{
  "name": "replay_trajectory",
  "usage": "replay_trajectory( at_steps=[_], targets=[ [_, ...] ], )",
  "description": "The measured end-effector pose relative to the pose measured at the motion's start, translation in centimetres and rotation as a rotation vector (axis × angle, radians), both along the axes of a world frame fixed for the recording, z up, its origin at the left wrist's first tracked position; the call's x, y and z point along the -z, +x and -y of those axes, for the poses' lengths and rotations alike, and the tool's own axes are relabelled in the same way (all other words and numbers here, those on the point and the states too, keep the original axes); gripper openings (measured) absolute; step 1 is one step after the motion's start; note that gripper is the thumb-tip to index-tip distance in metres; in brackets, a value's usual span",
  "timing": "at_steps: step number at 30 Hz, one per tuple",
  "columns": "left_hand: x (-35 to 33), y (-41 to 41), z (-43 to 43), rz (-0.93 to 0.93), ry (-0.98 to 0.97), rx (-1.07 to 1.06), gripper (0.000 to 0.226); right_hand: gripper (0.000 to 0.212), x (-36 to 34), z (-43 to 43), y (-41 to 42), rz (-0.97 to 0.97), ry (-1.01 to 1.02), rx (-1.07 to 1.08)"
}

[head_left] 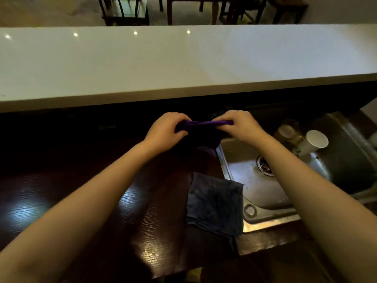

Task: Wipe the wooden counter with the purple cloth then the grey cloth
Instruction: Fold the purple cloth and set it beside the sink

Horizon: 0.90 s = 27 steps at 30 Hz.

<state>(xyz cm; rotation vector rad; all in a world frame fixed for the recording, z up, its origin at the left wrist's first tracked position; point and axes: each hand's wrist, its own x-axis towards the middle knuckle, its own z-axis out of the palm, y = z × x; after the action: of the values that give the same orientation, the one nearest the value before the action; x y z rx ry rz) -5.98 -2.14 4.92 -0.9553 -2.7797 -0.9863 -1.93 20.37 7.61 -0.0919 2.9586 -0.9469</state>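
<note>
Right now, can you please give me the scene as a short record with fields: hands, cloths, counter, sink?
left hand: left hand grips one end of the purple cloth
right hand: right hand grips the other end
purple cloth: held up between both hands, above the far edge of the wooden counter
grey cloth: grey cloth lies flat on the counter, its right edge over the sink rim
sink: metal sink at right, with a white cup lying on its side inside
wiping: not yet begun

Wooden counter (81, 190) lies bare leftward; grey cloth (215, 203) and sink (271, 218) crowd right.
</note>
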Motion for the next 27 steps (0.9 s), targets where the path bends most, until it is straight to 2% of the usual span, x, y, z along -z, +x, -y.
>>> replay_trajectory(
  at_steps=[3,7,10,15,18,22,25,27],
  targets=[
    [1.6,0.7,-2.1,0.002,-0.013,-0.006,0.030,0.025,1.4,-1.6,0.8,-0.042,0.054,0.018],
    [6.1,3.5,-3.9,0.224,-0.047,-0.014,0.033,0.025,5.4,-3.0,3.2,0.192,0.060,0.012],
    [8.5,4.8,-4.5,0.357,-0.050,-0.044,0.035,0.023,7.5,-3.7,4.0,0.338,-0.012,0.006],
    [8.8,3.1,-4.6,0.461,0.030,-0.244,0.037,0.022,9.1,-4.1,2.0,0.297,-0.206,0.156],
    [8.5,1.5,-5.1,0.424,0.033,-0.331,0.044,0.028,10.1,-3.8,0.4,0.194,-0.207,0.278],
    [8.5,2.7,-5.9,0.273,-0.209,-0.404,0.058,0.053,11.6,-3.3,-0.2,0.220,-0.070,0.260],
    [8.6,6.6,-5.8,0.039,-0.201,-0.284,0.050,0.056,11.8,-3.5,1.6,0.129,0.025,0.196],
    [9.1,9.0,-5.3,0.024,-0.202,-0.151,0.043,0.047,11.1,-3.5,3.5,-0.010,0.081,0.141]
  ],
)
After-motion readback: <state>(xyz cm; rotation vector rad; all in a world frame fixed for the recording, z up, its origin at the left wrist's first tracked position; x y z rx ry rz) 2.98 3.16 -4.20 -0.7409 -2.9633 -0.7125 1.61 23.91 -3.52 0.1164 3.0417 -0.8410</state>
